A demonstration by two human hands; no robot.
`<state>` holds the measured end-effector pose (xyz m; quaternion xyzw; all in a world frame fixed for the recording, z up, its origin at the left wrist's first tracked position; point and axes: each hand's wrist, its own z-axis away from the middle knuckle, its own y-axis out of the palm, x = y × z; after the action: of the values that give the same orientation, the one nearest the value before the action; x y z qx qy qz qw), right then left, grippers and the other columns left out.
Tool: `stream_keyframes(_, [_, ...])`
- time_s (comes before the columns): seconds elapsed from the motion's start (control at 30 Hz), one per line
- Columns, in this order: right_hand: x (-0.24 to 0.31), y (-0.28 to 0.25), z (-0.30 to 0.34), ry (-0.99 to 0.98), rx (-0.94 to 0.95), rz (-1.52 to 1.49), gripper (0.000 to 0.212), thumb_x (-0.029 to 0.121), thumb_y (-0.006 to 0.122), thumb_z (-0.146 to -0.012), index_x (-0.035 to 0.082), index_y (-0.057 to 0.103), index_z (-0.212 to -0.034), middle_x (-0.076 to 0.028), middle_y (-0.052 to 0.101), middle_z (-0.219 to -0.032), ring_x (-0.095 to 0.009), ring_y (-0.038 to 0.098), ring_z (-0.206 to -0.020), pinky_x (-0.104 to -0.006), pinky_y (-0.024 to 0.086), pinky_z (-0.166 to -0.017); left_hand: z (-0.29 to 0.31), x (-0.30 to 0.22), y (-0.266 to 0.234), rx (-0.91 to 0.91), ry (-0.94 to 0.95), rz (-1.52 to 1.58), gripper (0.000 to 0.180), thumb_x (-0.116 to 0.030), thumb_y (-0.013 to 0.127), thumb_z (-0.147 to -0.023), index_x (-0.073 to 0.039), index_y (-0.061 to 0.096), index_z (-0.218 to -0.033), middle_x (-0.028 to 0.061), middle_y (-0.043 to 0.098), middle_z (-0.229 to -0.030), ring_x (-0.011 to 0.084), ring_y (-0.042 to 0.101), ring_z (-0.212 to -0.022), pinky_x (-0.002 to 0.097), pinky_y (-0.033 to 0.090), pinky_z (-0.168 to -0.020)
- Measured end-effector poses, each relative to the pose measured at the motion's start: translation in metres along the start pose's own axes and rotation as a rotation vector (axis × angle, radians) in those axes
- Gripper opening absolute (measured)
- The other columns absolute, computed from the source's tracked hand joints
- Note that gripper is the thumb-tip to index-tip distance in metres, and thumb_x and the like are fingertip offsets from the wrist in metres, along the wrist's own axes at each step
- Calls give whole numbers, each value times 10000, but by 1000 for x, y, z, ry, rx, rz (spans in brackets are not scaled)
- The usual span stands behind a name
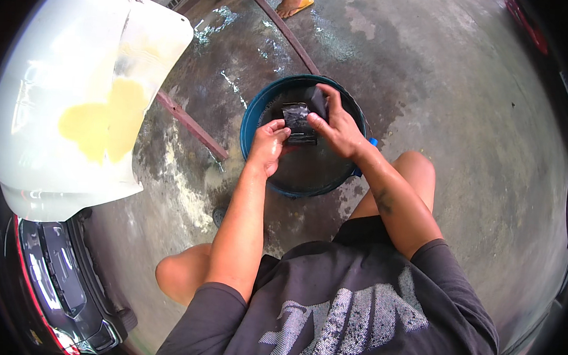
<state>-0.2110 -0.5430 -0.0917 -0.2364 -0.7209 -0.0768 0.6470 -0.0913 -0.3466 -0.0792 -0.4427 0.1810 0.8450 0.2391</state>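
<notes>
Over a round teal tub (246,134) with dark liquid in it, my left hand (269,144) pinches the lower left edge of a small glossy black rectangular part (298,119). The part looks wet. My right hand (339,124) is curved round a dark block-shaped pad (315,101), with the thumb at the part's right side and the fingers over the pad's far side. The pad sits against or just above the part's upper right corner; I cannot tell which. Both forearms reach forward between my bent knees.
A white car body panel (51,88) with yellow filler patches stands at left, near a reddish metal bar (193,126). Another bar (282,26) runs to the tub's far rim. Beyond is a person's foot (291,1) in a yellow sandal. A dark car (60,281) sits lower left.
</notes>
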Motion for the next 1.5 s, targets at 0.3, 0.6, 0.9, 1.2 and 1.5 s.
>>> stream_keyframes(0.3, [7, 2, 6, -311, 172, 512, 635, 260, 869, -900, 206, 654, -1495, -144, 614, -1417, -386, 603, -1309, -508, 491, -1104, 18, -20, -6, 217, 68, 92, 439, -25, 560, -1105, 32, 525, -1538, 169, 703, -1383, 261, 732, -1257, 454, 611, -1109])
stream_keyframes(0.6, [16, 3, -4, -382, 197, 488, 656, 218, 934, -773, 200, 743, -1401, -129, 645, -1357, -375, 627, -1266, -512, 513, -1069, 23, -11, -8, 127, 108, 111, 234, -133, 754, -1051, -67, 637, -1243, 40, 729, -1135, 132, 708, -1021, 347, 604, -897])
stream_keyframes(0.9, [8, 4, -7, -231, 358, 389, 802, 264, 986, -721, 123, 639, -1430, -153, 731, -1366, -371, 707, -1269, -505, 553, -1032, 1, -6, 6, 78, 426, -583, 422, 44, 806, -909, -40, 630, -1284, 101, 751, -1105, 220, 749, -1100, 392, 633, -930])
stream_keyframes(1.2, [-28, 9, -16, -342, 504, 781, 391, 166, 755, -923, 90, 679, -1298, -164, 755, -1195, -387, 758, -1118, -491, 612, -946, -36, 79, 3, -291, -92, 3, 589, -295, 979, -880, -42, 664, -1308, 141, 763, -1190, 270, 768, -1062, 412, 658, -876])
stream_keyframes(1.5, [-159, 26, -45, -208, 767, 949, 330, 161, 742, -872, 83, 794, -1189, -184, 824, -1104, -367, 795, -1083, -483, 635, -962, 6, -11, 48, -407, 528, -1208, 150, -223, 777, -985, -78, 813, -967, 171, 802, -1034, 411, 771, -936, 507, 625, -831])
